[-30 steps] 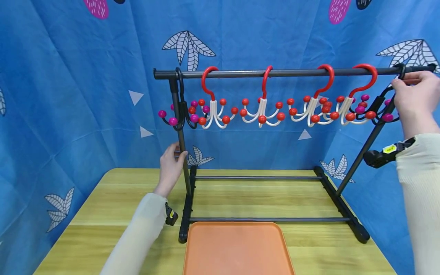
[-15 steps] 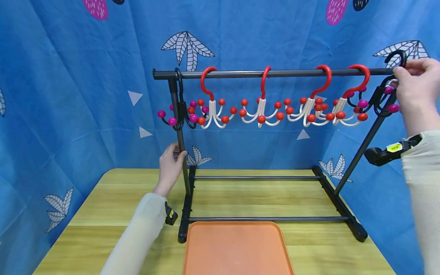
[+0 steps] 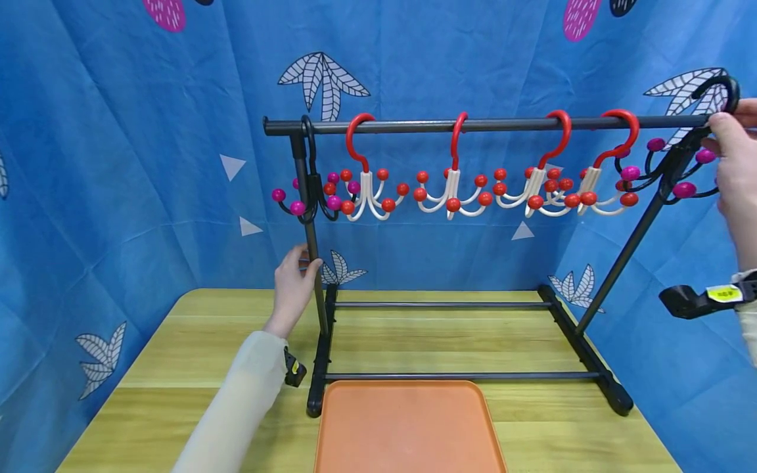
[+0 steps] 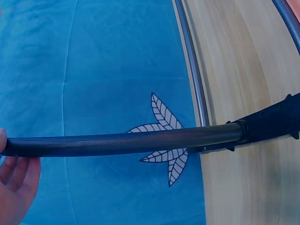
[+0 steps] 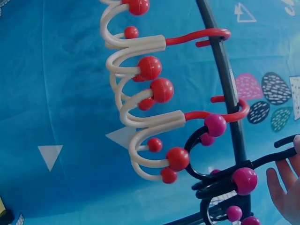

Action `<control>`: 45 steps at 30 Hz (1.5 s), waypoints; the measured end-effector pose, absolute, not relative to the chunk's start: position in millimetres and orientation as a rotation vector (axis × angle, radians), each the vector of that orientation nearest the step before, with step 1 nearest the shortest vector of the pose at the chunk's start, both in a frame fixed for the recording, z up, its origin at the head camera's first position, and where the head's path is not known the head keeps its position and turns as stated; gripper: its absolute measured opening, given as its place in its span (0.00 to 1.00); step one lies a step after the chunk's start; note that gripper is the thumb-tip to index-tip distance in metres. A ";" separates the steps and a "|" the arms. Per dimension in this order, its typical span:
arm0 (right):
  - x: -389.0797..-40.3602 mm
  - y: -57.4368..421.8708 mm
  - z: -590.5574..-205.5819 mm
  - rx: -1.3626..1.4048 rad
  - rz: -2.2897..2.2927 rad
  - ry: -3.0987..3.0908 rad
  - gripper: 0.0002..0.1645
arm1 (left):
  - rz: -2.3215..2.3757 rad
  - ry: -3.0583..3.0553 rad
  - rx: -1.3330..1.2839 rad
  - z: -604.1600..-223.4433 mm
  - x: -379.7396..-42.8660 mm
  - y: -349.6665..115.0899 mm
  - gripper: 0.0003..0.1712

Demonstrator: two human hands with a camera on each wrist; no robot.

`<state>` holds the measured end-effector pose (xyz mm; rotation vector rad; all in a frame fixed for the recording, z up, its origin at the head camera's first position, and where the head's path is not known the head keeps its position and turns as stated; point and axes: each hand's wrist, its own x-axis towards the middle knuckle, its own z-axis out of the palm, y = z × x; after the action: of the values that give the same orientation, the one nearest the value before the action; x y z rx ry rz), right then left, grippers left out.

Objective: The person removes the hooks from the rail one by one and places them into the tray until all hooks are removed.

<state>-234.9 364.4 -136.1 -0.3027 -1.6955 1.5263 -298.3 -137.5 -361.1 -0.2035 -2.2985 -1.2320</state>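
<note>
My left hand (image 3: pixel 292 289) grips the left post (image 3: pixel 313 253) of a black metal rack, with the thumb in front; the left wrist view shows its fingers around the post (image 4: pixel 117 143). My right hand (image 3: pixel 739 164), partly cut off by the frame's edge, pinches a black multi-prong hook hanger (image 3: pixel 733 92) with magenta ball tips near its hook. That hook stands above the right end of the top bar (image 3: pixel 503 125); in the right wrist view the hanger (image 5: pixel 262 161) is off the bar (image 5: pixel 228 79). Several white hangers (image 3: pixel 452 187) with red hooks and red balls hang along the bar.
Another black hanger (image 3: pixel 309 144) with magenta balls hangs at the bar's left end. An orange tray (image 3: pixel 408 427) lies at the front of the wooden table (image 3: pixel 177 368), by the rack's lower crossbar (image 3: pixel 461 377). Behind everything hangs a blue patterned curtain (image 3: pixel 148 164).
The right hand has lifted the black hanger's hook off the bar and moved it outward to the right. The rightmost red-hooked hanger has swung slightly. My left hand stays on the post.
</note>
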 end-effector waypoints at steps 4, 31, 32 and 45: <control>-230.8 366.5 -141.7 -0.269 1.474 -1.674 0.15 | -1.241 -2.297 -0.202 -361.5 -298.1 -137.0 0.19; -169.2 333.5 -232.8 -0.182 1.442 -1.918 0.12 | -1.278 -2.287 -0.204 -358.9 -295.0 -136.5 0.18; -168.6 330.8 -237.4 -0.155 1.446 -1.927 0.12 | -1.277 -2.287 -0.204 -359.1 -295.3 -136.4 0.18; -165.4 289.5 -303.1 0.135 1.750 -1.965 0.07 | -1.256 -2.284 -0.203 -361.2 -297.5 -136.9 0.18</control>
<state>-165.4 289.5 -303.1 0.1347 -1.9650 1.7501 -297.5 -136.9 -361.2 -0.2026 -2.2841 -1.2556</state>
